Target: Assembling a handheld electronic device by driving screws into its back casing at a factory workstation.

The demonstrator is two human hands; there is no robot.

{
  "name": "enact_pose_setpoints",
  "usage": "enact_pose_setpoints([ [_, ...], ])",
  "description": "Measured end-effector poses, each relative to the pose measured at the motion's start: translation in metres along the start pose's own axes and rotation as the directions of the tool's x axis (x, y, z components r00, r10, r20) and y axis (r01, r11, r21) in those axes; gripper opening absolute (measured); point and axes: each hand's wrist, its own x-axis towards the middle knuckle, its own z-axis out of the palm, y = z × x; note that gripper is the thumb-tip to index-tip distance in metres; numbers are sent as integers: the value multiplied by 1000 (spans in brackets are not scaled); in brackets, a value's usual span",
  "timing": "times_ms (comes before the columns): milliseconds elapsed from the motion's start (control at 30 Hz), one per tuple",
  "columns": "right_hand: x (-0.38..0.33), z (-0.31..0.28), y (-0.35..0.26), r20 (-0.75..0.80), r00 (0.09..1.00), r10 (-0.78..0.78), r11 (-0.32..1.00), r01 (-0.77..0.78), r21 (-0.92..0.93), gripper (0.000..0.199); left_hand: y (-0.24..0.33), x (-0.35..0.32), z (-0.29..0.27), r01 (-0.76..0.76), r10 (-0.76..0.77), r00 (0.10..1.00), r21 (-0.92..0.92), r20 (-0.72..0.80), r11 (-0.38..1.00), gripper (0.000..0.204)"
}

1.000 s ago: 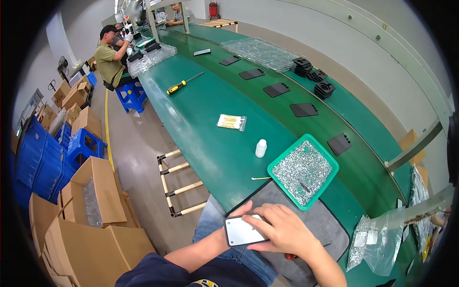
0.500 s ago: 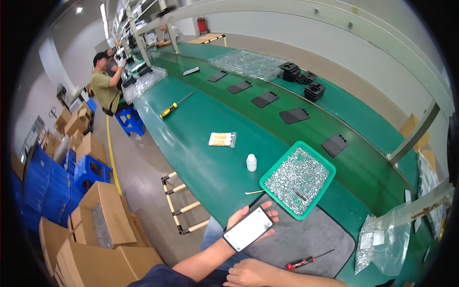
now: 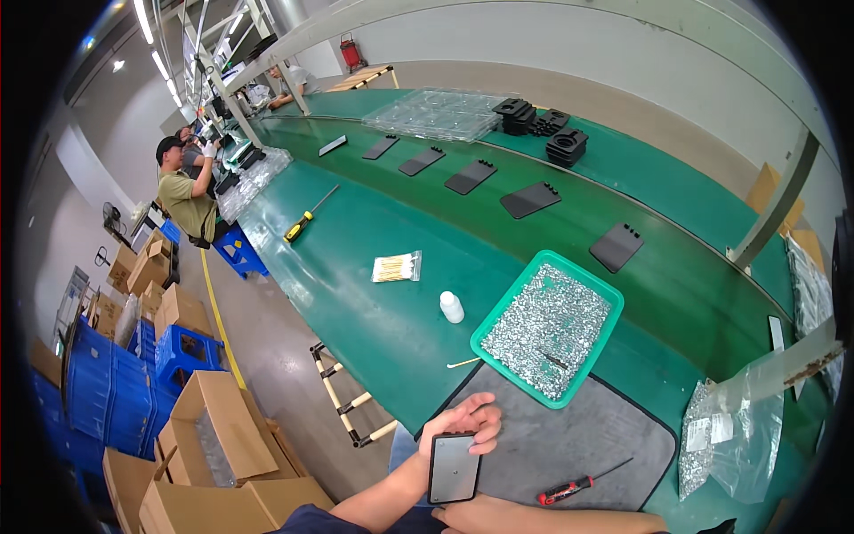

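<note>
In my left hand (image 3: 470, 418) is a flat rectangular panel (image 3: 455, 473) with a grey face and a dark rim, tilted upright near the bottom edge; the fingers curl round its upper end. My right forearm (image 3: 551, 514) crosses low from the right, and its hand lies mostly hidden below the panel. Beside them, a grey mat (image 3: 596, 440) carries a red-and-black screwdriver (image 3: 566, 489). Beyond the hands stands a green tray (image 3: 480, 343) full of small silvery metal parts, with a dark slim item (image 3: 556, 360) lying in it.
A white bottle (image 3: 452, 308), a single swab (image 3: 463, 363), a bag of swabs (image 3: 397, 267) and a yellow-black screwdriver (image 3: 310, 216) lie leftward. Dark plates (image 3: 530, 200) line the green belt. A plastic bag of parts (image 3: 734, 445) sits right. Another person (image 3: 187, 187) works far left.
My left hand has turned the panel from a slanted, bright-faced pose to a more upright one and moved it lower. It now overlaps my right hand. The whole view has shifted slightly.
</note>
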Motion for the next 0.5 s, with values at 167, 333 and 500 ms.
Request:
enact_pose_setpoints([
  [167,-5,3,2,-58,997,-47,993,40,-114,27,-1,5,3,-15,11,999,83,39,996,45],
  [333,-4,3,1,-75,995,-72,991,63,-115,27,-1,4,3,-14,13,1000,81,12,997,45],
  [500,-7,-3,-7,-89,996,-29,992,17,-125,27,-1,5,3,-14,12,1000,93,14,996,45],
])
